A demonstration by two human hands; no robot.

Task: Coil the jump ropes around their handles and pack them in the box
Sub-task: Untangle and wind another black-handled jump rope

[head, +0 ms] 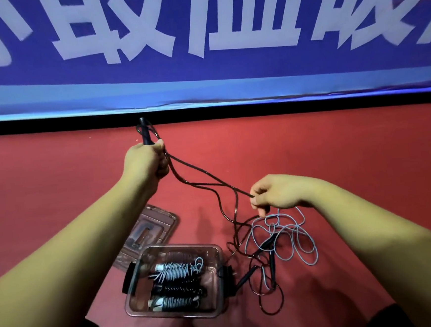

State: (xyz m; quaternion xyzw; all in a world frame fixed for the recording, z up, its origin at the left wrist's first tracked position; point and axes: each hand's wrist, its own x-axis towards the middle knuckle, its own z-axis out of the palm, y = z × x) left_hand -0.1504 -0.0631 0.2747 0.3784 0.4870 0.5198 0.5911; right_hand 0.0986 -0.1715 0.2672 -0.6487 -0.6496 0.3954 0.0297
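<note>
My left hand (145, 159) is raised and grips the black handles (145, 131) of a black jump rope, which stick up out of my fist. The black rope (205, 177) runs from there down to my right hand (278, 192), which pinches it between thumb and fingers. Below my right hand the rest of the black rope lies tangled with a loose grey jump rope (292, 237) on the red floor. A clear plastic box (177, 282) stands in front of me and holds three coiled ropes (177, 270).
The box's clear lid (150, 230) lies on the floor just behind and left of the box. A blue banner with large white characters (199, 35) hangs along the far edge of the red floor (336, 141). My knees show at the bottom edge.
</note>
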